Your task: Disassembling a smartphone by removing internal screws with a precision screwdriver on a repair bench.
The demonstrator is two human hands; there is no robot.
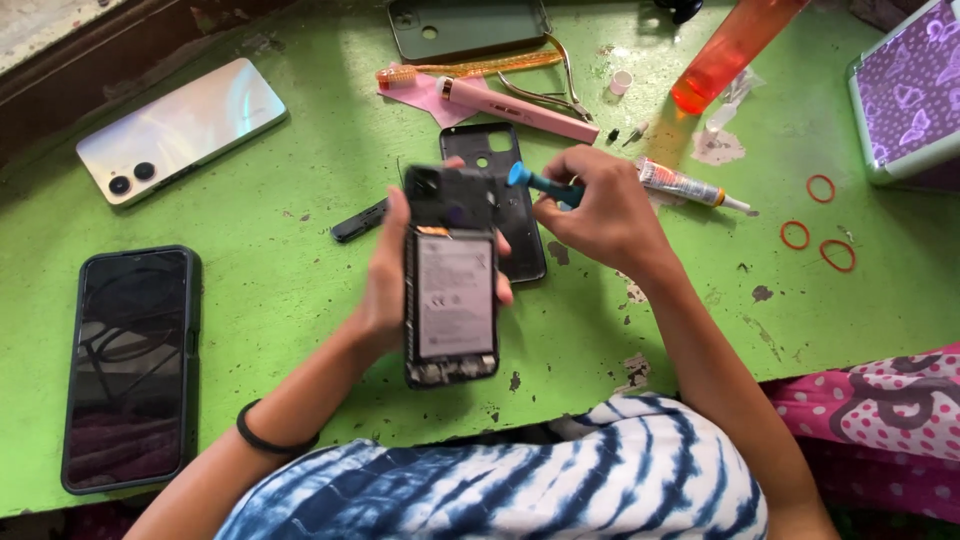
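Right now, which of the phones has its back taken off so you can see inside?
The phone in the left hand, the opened phone: its battery and inner parts show. The black phone lies screen up and the silver phone lies back up, both closed on the green table.

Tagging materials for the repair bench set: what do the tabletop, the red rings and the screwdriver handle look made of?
Tabletop: probably wood or board under matte green paint, chipped in dark spots.
Red rings: likely rubber bands, thin and slightly uneven loops.
Screwdriver handle in the right hand: looks like smooth blue plastic, with a rounded cap.
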